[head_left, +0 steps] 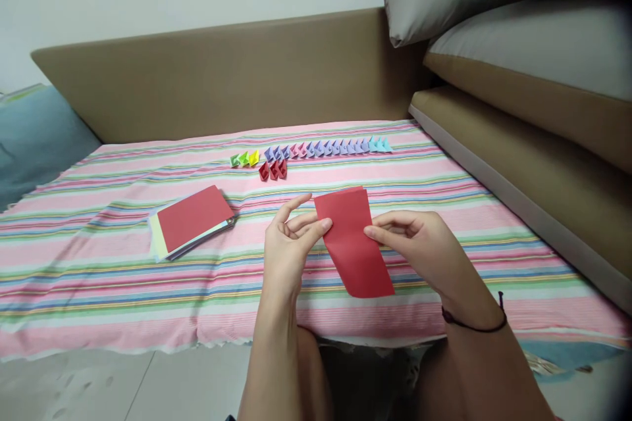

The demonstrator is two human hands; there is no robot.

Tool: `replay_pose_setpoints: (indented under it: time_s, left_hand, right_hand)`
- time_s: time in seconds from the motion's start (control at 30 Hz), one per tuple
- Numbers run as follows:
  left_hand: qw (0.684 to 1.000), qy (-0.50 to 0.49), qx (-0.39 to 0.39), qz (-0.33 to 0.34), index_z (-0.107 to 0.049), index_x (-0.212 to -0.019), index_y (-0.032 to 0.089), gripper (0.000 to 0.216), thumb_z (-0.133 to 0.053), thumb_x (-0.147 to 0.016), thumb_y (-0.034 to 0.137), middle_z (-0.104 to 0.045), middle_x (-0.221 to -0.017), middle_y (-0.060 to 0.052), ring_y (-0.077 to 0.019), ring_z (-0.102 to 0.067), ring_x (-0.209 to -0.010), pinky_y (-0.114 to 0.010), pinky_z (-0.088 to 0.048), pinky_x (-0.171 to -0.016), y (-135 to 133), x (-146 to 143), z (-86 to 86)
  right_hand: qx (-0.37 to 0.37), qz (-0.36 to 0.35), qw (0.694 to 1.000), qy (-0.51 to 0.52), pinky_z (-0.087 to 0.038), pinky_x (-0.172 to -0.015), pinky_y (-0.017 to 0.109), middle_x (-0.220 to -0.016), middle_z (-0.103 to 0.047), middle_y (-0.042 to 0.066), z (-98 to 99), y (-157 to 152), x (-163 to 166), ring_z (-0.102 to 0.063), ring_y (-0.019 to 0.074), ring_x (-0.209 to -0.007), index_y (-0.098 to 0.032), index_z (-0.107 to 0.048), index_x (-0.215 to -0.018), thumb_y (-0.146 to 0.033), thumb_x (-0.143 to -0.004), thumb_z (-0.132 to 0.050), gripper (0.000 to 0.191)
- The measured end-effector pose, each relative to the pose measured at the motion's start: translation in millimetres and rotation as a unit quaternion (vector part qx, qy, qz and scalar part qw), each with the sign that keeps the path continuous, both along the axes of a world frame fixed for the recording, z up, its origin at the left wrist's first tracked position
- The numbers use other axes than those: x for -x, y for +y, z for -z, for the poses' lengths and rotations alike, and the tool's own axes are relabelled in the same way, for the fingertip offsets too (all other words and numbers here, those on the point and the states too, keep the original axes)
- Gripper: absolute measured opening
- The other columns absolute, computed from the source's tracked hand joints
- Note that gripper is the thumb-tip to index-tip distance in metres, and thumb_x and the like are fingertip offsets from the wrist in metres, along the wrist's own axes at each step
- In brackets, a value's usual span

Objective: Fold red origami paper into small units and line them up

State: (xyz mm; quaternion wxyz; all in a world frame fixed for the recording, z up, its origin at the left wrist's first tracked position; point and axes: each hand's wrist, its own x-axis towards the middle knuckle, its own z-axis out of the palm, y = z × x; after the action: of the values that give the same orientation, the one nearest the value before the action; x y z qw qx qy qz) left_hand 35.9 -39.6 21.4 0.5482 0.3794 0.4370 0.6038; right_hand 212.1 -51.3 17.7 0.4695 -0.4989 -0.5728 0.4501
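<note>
A red sheet of paper (353, 243) is held up in front of me, its lower end curving slightly. My left hand (293, 233) pinches its left edge between thumb and fingers, with the other fingers lifted. On the opposite edge, my right hand (407, 233) grips it with the thumb on top and the fingers behind. To the left lies a stack of coloured paper (162, 237) topped by a red sheet (195, 216). Beyond my hands stands a long row of small folded paper boats (326, 148) in several colours, with three red folded boats (274, 170) just in front.
A striped cloth (123, 289) covers the seat under everything. The brown sofa back (237, 72) rises behind the row. Stacked cushions (533, 99) border the right side, and a blue cushion (39, 138) is at the far left. Tiled floor (113, 385) shows below the front edge.
</note>
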Motion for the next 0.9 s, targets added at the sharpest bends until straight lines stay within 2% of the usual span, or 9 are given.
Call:
replay_pose_setpoints:
  time_s: [0.23, 0.37, 0.67, 0.9]
  left_hand:
    - [0.999, -0.023, -0.020, -0.029, -0.067, -0.095, 0.015, 0.043, -0.082, -0.055, 0.020, -0.071, -0.065, -0.001, -0.0110, -0.064, -0.060, -0.021, -0.051, -0.062, 2.1, 2.2, 4.8]
    - [0.997, -0.041, -0.027, -0.067, -0.068, -0.086, 0.014, 0.035, -0.082, -0.054, 0.020, -0.070, -0.062, -0.001, -0.0095, -0.063, -0.059, -0.020, -0.050, -0.062, 3.6, 3.0, 6.5]
    - [0.992, -0.074, -0.046, -0.091, -0.062, -0.104, 0.016, 0.051, -0.081, -0.057, 0.018, -0.069, -0.065, 0.001, -0.0102, -0.063, -0.064, -0.024, -0.050, -0.070, 5.6, 3.6, 7.3]
    - [0.989, -0.071, -0.064, -0.111, -0.059, -0.107, 0.016, 0.052, -0.080, -0.058, 0.017, -0.067, -0.063, 0.003, -0.0092, -0.063, -0.065, -0.023, -0.049, -0.073, 7.5, 4.9, 7.5]
  right_hand:
    - [-0.029, 0.001, 0.999, -0.037, -0.052, -0.061, 0.025, -0.073, -0.071, 0.002, -4.4, -2.4, 1.9, -0.066, 0.0170, -0.069, -0.019, -0.068, -0.071, -0.029, -0.076, -0.066, 0.011]
    - [-0.037, -0.001, 0.998, -0.057, -0.050, -0.059, 0.024, -0.073, -0.071, 0.002, -3.1, -2.8, 2.1, -0.064, 0.0156, -0.068, -0.019, -0.068, -0.070, -0.029, -0.077, -0.066, 0.012]
    - [-0.036, -0.019, 0.998, -0.050, -0.051, -0.062, 0.023, -0.079, -0.073, 0.002, -0.9, -1.5, 3.2, -0.066, 0.0165, -0.073, -0.020, -0.070, -0.074, -0.030, -0.078, -0.065, 0.011]
    - [-0.025, -0.020, 0.999, -0.043, -0.051, -0.060, 0.024, -0.078, -0.073, 0.003, -1.9, -1.5, 3.9, -0.066, 0.0172, -0.072, -0.020, -0.070, -0.073, -0.030, -0.076, -0.066, 0.012]
